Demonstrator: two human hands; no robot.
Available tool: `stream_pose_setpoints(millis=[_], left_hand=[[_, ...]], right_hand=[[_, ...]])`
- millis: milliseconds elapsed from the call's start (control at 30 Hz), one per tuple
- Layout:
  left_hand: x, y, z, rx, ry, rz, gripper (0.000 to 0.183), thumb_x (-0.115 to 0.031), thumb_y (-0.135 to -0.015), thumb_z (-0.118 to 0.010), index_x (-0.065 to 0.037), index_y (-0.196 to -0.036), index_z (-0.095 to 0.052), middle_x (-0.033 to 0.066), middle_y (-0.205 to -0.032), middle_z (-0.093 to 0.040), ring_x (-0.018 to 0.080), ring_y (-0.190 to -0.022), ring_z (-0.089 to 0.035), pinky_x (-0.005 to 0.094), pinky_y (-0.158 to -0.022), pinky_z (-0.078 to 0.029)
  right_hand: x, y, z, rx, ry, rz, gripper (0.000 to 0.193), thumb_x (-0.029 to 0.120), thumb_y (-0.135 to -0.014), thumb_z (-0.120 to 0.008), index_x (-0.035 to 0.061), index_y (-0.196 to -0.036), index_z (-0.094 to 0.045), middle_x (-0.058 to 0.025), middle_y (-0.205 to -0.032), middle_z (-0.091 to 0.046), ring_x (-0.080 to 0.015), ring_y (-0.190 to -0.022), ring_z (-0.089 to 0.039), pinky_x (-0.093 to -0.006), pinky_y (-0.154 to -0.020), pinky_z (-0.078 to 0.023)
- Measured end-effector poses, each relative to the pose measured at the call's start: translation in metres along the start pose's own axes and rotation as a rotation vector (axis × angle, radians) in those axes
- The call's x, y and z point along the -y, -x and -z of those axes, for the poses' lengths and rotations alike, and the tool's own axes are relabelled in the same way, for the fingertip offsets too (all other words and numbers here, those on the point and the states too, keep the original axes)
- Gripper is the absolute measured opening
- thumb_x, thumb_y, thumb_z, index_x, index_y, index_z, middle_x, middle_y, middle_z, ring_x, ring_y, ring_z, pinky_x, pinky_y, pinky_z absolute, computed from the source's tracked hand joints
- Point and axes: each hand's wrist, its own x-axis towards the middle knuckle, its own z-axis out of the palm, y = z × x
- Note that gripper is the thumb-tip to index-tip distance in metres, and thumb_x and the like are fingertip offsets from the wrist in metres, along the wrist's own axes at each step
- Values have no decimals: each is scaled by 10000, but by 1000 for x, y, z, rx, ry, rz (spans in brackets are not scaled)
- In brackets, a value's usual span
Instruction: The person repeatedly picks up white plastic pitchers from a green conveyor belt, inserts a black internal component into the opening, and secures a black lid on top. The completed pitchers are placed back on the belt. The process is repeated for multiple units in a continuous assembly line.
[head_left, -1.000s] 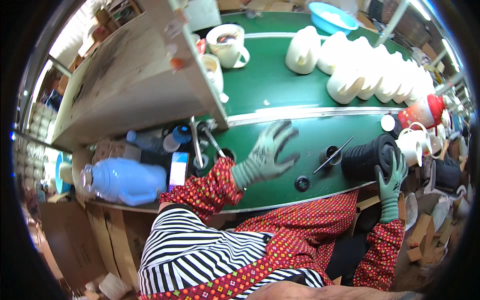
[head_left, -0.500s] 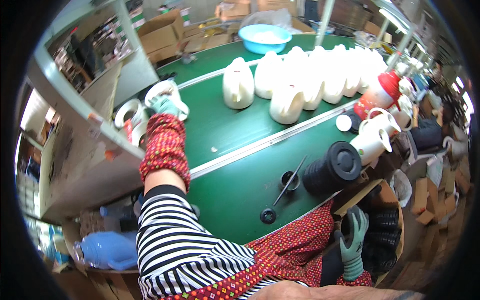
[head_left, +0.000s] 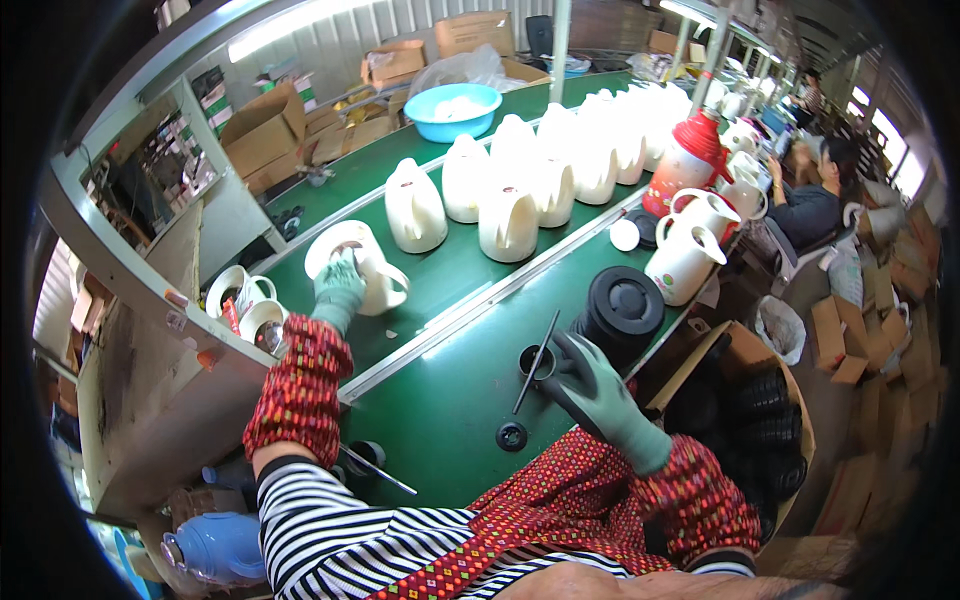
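My left hand, in a green glove, grips a white jug-shaped thermos shell at its round opening. The shell lies tipped on the green belt, its handle pointing right. My right hand, gloved in green with dark fingers, hovers over the near work surface, fingers apart and nothing visible in them. Close to its fingertips stand a small black cup and a thin dark rod leaning across it. A round black cap lies nearer me. Just beyond the hand stands a stack of black ribbed rings.
Several white thermos shells stand along the belt, with a blue basin behind. A red-topped thermos stands at right. A carton of black parts is beside me. Another person sits far right.
My left hand has brought the white thermos shell in from the far left edge onto the belt. My right hand has risen from beside the carton to the small cup. The view has shifted.
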Motion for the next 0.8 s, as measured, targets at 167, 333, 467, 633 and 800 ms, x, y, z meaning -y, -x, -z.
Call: stream_pose_setpoints(millis=[167, 333, 467, 633, 800], left_hand=[[-112, 118, 132, -141, 382, -671, 320, -90, -817, -691, -90, -1133, -642, 119, -943, -662, 338, -856, -677, 442, -747, -563], [-169, 201, 190, 71, 327, -1027, 269, -126, -812, -715, -38, -1050, -624, 164, -1124, -653, 330, -875, -659, 435, -728, -568], [-188, 231, 208, 113, 497, -1234, 389, -149, -812, -773, -55, -1174, -665, 208, -1313, -632, 319, -1056, -667, 398, -836, -579], [-184, 255, 156, -28, 1268, -337, 519, -26, -928, -675, -39, -1435, -567, 198, -1456, -547, 259, -1207, -617, 406, -964, -540], [-189, 280, 46, 1249, 1637, -564, 629, -240, -1003, -703, -9, -1527, -441, 151, -1492, -548, 214, -1321, -557, 362, -1101, -476]], right_hand=[[28, -62, -20, 81, -516, -556, 981, 509, -942, -739, 90, -1655, -212, -153, -1087, -631, -197, -825, -697, -310, -700, -585], [13, -33, -16, 109, -614, -691, 658, 535, -946, -723, 45, -1366, -591, -80, -979, -708, -176, -755, -692, -314, -650, -574], [-29, 51, 2, 41, -798, -518, 462, 338, -981, -743, 15, -1305, -677, -82, -1026, -743, -165, -791, -723, -307, -654, -599], [-18, 137, 52, -96, -927, -384, 663, 333, -952, -778, -29, -1444, -522, -120, -1329, -663, -209, -1198, -654, -356, -1048, -530], [-1, 153, 93, 54, -804, -381, 679, 226, -850, -832, -29, -1417, -560, -109, -1315, -680, -203, -1207, -644, -350, -1060, -507]])
